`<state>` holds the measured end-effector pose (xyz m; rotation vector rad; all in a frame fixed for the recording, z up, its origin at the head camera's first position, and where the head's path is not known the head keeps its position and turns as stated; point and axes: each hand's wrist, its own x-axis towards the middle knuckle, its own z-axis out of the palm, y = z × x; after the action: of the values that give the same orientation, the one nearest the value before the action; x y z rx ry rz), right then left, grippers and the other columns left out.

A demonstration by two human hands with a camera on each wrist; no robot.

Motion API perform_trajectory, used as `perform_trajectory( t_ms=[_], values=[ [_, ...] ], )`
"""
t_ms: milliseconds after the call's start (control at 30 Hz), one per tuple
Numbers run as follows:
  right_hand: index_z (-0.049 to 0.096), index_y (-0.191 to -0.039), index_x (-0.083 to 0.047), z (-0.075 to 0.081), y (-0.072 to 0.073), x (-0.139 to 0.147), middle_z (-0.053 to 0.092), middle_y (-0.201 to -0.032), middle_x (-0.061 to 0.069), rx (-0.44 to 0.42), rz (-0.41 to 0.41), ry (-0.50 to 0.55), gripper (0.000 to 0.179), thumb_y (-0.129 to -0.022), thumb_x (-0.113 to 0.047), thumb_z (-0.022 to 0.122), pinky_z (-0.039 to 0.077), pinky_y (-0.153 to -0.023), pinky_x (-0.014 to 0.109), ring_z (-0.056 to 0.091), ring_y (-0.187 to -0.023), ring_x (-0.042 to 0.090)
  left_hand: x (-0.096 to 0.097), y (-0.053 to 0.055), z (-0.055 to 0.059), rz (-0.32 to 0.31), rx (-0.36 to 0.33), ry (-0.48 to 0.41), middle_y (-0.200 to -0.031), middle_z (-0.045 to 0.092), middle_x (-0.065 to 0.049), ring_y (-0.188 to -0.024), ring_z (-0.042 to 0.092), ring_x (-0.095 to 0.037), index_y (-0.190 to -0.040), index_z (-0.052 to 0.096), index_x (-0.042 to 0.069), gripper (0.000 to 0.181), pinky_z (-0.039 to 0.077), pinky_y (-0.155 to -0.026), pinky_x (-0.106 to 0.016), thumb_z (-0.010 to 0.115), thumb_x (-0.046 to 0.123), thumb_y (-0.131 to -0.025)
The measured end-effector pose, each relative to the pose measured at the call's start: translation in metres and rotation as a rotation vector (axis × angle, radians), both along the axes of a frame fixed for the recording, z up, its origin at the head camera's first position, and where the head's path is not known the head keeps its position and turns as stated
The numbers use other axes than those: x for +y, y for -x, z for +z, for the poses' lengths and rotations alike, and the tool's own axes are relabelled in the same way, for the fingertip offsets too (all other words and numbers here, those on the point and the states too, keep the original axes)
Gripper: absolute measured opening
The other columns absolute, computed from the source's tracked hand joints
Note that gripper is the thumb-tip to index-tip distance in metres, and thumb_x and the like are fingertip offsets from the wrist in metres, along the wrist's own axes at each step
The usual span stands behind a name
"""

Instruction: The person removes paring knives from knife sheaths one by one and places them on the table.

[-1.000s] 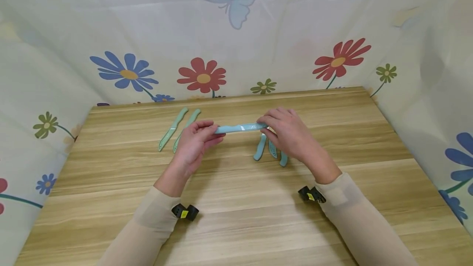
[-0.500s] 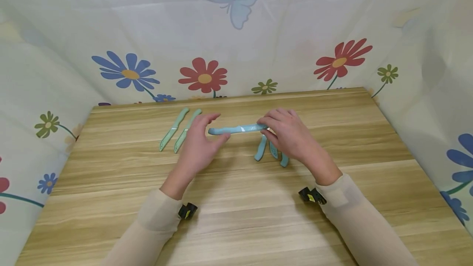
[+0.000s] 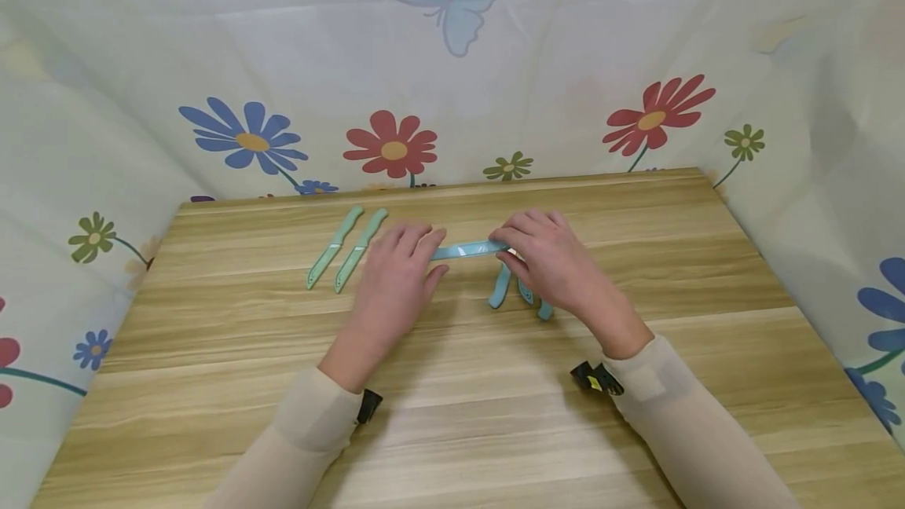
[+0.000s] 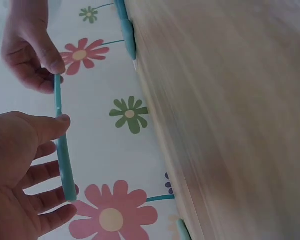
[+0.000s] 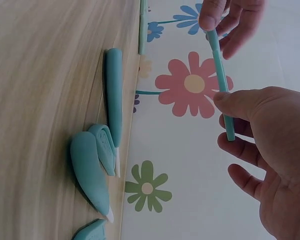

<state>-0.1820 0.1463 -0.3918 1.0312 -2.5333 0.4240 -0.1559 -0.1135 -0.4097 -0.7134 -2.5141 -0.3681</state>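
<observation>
A light-blue paring knife [image 3: 467, 249], its blade in a sheath, stretches level between both hands above the table. My left hand [image 3: 396, 281] holds its handle end, thumb on one side and fingers behind, as the left wrist view shows of the knife [image 4: 65, 160]. At the other end my right hand [image 3: 555, 258] pinches the sheathed tip between thumb and fingers. Under the right hand lie more blue pieces: a knife handle [image 3: 500, 287], a sheath [image 3: 525, 291] and a second handle [image 3: 545, 309]. The right hand partly covers them in the head view.
Two green sheathed knives, one farther left [image 3: 335, 248] and one beside it [image 3: 360, 250], lie side by side left of the hands. The wooden table [image 3: 467, 415] ends at a flower-printed curtain [image 3: 551, 85] behind.
My left hand loosened from the handle end, moved right along the knife with fingers spread, and now holds it from above. The right hand keeps its pinch in place.
</observation>
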Motion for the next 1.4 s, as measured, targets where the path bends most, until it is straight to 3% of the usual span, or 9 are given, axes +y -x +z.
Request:
perform_trajectory(
  t_ms=[267,533,933,1067,1233,1400],
  values=[
    [0.077,-0.117,-0.01,0.001,-0.001,-0.001,0.072,-0.113,0.004,0.012,0.005,0.009,0.022,-0.096,-0.018,0.082,0.047,-0.089,0.048,0.063,-0.106,0.028,0.004,-0.002,-0.001,0.02,0.017,0.042,-0.127,0.069,-0.011,-0.119,0.06,-0.034,-0.134,0.071,0.005,0.042,0.052,-0.102,-0.048,0.083,0.015,-0.095],
    [0.077,-0.116,-0.01,0.001,-0.002,-0.002,0.072,-0.111,0.003,0.017,0.012,0.01,0.022,-0.096,-0.017,0.082,0.047,-0.087,0.047,0.062,-0.103,0.027,0.006,-0.002,0.0,0.023,0.062,0.065,-0.112,0.069,-0.007,-0.1,0.058,-0.029,-0.122,0.077,0.008,0.023,0.053,-0.079,-0.039,0.078,0.011,-0.098],
    [0.077,-0.117,-0.01,0.001,-0.003,-0.003,0.072,-0.112,0.004,0.016,0.015,-0.002,0.024,-0.094,-0.017,0.084,0.048,-0.088,0.048,0.062,-0.103,0.027,0.005,-0.004,0.0,0.037,0.065,0.069,-0.107,0.069,-0.006,-0.092,0.054,-0.027,-0.118,0.078,0.008,0.021,0.05,-0.075,-0.037,0.079,0.011,-0.097],
    [0.072,-0.13,-0.009,0.001,-0.004,-0.004,0.071,-0.122,0.006,0.018,0.006,-0.034,0.04,-0.093,-0.019,0.085,0.049,-0.09,0.05,0.062,-0.109,0.029,0.005,-0.004,0.001,0.037,0.07,0.076,-0.106,0.07,-0.006,-0.092,0.054,-0.027,-0.117,0.079,0.008,0.02,0.05,-0.075,-0.037,0.079,0.01,-0.097],
    [0.056,-0.151,-0.01,-0.001,-0.008,-0.009,0.06,-0.143,0.011,0.033,0.006,-0.094,0.071,-0.09,-0.024,0.089,0.049,-0.099,0.056,0.055,-0.128,0.034,0.006,-0.005,0.002,0.035,0.087,0.1,-0.105,0.069,-0.006,-0.091,0.054,-0.027,-0.116,0.079,0.008,0.018,0.051,-0.075,-0.037,0.078,0.01,-0.098],
    [0.051,-0.155,-0.013,-0.003,-0.012,-0.019,0.052,-0.153,0.015,0.082,0.025,-0.14,0.078,-0.088,-0.022,0.09,0.049,-0.105,0.057,0.05,-0.137,0.039,0.007,-0.007,0.001,0.029,0.104,0.126,-0.104,0.068,-0.007,-0.091,0.056,-0.027,-0.113,0.079,0.008,0.015,0.051,-0.075,-0.038,0.077,0.008,-0.099]
  ],
)
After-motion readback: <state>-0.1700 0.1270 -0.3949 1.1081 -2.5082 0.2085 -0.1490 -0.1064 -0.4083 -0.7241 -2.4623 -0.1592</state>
